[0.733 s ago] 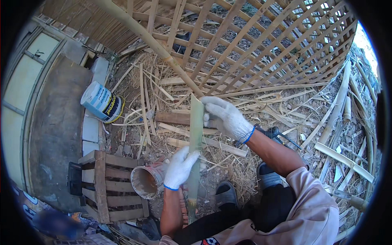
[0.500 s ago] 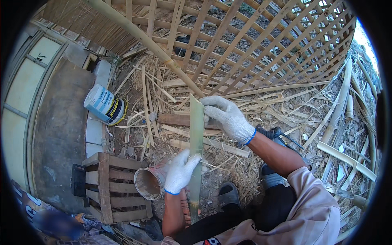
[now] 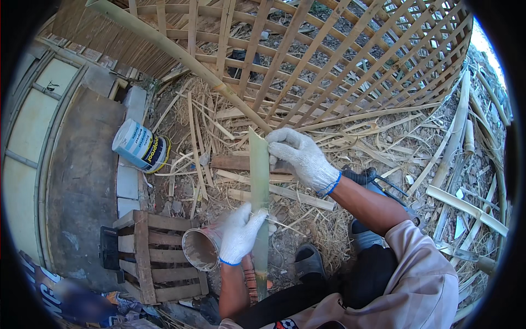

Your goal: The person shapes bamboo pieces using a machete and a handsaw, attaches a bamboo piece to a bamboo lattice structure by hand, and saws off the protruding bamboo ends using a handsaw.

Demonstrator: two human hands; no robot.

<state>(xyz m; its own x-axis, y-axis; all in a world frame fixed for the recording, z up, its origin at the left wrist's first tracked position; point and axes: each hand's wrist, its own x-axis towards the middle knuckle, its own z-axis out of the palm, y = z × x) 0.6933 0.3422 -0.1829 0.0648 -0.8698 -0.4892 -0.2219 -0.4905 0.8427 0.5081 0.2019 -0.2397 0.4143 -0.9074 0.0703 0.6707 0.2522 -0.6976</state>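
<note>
A split bamboo piece, pale green and long, stands roughly lengthwise before me. Its far end is cut to a slanting point, and its near end reaches down to my lap. My left hand, in a white knitted glove with blue cuff trim, is wrapped round the bamboo about midway, thumb across its face. Near the far end, my gloved right hand pinches the right edge between thumb and fingers. A thin sliver sticks out to the right beside my left thumb.
A bamboo lattice and a slanting pole stand ahead. Bamboo strips and shavings litter the ground. To the left are a white-and-blue bucket, a slatted wooden stool and an open dirty container. A black-handled tool lies right.
The view has shifted slightly, so the lattice and pole sit farther left. Both hands keep the same hold on the bamboo piece.
</note>
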